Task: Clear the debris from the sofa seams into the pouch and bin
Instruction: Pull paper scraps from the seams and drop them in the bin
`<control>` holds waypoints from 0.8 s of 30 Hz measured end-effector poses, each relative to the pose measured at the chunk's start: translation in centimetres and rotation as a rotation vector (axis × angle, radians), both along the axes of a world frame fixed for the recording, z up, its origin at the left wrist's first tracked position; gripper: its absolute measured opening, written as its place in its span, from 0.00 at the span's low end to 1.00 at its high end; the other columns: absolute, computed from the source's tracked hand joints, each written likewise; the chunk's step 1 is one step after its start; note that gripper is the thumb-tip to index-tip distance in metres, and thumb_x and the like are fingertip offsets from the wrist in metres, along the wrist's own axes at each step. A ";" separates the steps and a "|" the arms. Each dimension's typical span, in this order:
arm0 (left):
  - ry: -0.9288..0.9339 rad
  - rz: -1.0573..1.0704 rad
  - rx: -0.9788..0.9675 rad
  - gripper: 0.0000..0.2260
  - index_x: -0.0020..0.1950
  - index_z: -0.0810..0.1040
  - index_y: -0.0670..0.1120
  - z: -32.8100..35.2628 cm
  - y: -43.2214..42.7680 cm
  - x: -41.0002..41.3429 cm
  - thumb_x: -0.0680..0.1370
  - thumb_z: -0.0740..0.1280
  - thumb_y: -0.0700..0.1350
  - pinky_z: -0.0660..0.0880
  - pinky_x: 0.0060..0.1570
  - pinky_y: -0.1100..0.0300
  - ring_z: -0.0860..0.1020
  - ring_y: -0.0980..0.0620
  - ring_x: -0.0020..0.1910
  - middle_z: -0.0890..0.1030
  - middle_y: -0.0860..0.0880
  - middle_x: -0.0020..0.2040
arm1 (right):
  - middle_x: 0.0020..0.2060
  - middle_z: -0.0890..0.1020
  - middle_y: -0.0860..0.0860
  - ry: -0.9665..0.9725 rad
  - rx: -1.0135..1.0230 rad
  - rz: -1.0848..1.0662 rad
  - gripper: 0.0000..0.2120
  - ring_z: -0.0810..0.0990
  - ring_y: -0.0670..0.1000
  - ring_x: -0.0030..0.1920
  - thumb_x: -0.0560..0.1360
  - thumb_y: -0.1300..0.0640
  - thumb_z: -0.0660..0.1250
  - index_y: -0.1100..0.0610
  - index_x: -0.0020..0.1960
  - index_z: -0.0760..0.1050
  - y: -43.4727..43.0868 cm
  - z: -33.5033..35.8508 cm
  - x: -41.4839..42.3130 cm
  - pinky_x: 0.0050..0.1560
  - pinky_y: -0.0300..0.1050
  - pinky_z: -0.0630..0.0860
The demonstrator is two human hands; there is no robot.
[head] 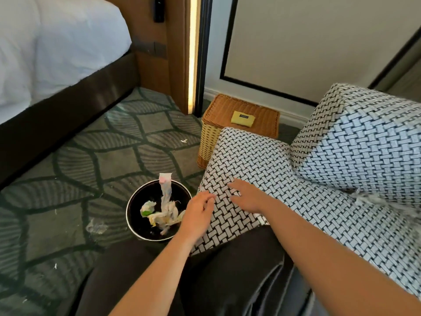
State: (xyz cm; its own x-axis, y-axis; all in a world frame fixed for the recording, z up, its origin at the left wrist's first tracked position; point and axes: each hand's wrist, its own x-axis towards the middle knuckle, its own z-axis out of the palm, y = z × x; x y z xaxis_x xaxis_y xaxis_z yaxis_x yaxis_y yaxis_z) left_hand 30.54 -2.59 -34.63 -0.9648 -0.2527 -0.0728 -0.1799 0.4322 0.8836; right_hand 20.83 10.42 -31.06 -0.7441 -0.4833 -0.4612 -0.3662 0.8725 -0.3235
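Debris (164, 210): crumpled paper scraps, white with yellow and green, piled inside the bin, one long strip standing up past the rim.

Bin (131, 215): round, black, on the carpet just beside the sofa's front corner.

Pouch (242, 118): small, yellow, lying flat on the lid of the wicker basket, well apart from both hands.

Sofa (341, 224): black-and-white woven pattern; a matching cushion (250, 156) lies at its near end and a back block (364, 144) rises behind.

Left hand (198, 213): fingers loosely extended, tips touching the cushion's edge above the bin's rim; grasps nothing.

Right hand (248, 197): flat on the cushion top, fingers straight and spread; grasps nothing.

Wicker basket (214, 144): brown lid, paler sides, on the floor behind the cushion against the wall.

Carpet (91, 144): grey-green with a dark leaf pattern; one white scrap (184, 140) near the basket, a crumpled clear wrapper (96, 225) left of the bin.

Bed (45, 42): white bedding on a dark base, far left.
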 end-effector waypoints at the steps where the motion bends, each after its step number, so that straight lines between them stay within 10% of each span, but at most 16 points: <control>1: -0.029 -0.017 -0.005 0.13 0.61 0.77 0.44 0.5 0.5 -0.2 0.81 0.57 0.44 0.62 0.57 0.70 0.72 0.56 0.59 0.76 0.52 0.57 | 0.75 0.53 0.49 -0.040 -0.027 -0.041 0.24 0.51 0.50 0.74 0.80 0.53 0.56 0.51 0.74 0.56 1.4 0.2 -0.1 0.73 0.53 0.51; 9: -0.327 -0.322 0.123 0.20 0.70 0.68 0.48 5.3 6.8 -3.6 0.81 0.54 0.54 0.65 0.62 0.58 0.69 0.54 0.64 0.70 0.50 0.70 | 0.74 0.54 0.44 0.267 -0.028 -0.369 0.25 0.51 0.46 0.74 0.79 0.50 0.55 0.44 0.74 0.53 16.1 -2.7 3.2 0.73 0.54 0.49; 14: -0.405 -0.509 -0.032 0.16 0.62 0.72 0.49 6.1 11.4 -5.5 0.82 0.51 0.53 0.66 0.58 0.61 0.71 0.56 0.58 0.74 0.52 0.59 | 0.73 0.38 0.42 0.408 0.186 -0.453 0.26 0.34 0.44 0.72 0.75 0.40 0.32 0.43 0.72 0.33 23.2 -5.7 6.8 0.71 0.47 0.34; 24: -0.350 -0.648 -0.318 0.14 0.62 0.70 0.45 5.0 22.4 -8.8 0.80 0.57 0.51 0.73 0.58 0.51 0.75 0.47 0.55 0.74 0.45 0.57 | 0.75 0.46 0.45 0.474 0.144 -0.726 0.27 0.42 0.46 0.74 0.78 0.41 0.41 0.46 0.75 0.43 28.5 -5.8 4.1 0.73 0.51 0.41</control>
State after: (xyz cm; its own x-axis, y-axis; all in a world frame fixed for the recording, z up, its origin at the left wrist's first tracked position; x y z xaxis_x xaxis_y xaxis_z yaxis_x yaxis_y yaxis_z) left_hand 21.72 19.82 -29.66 -0.8615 0.2903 -0.4167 -0.0508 0.7672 0.6393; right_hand 24.91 38.92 -36.90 -0.9738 0.2226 -0.0454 0.2270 0.9627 -0.1473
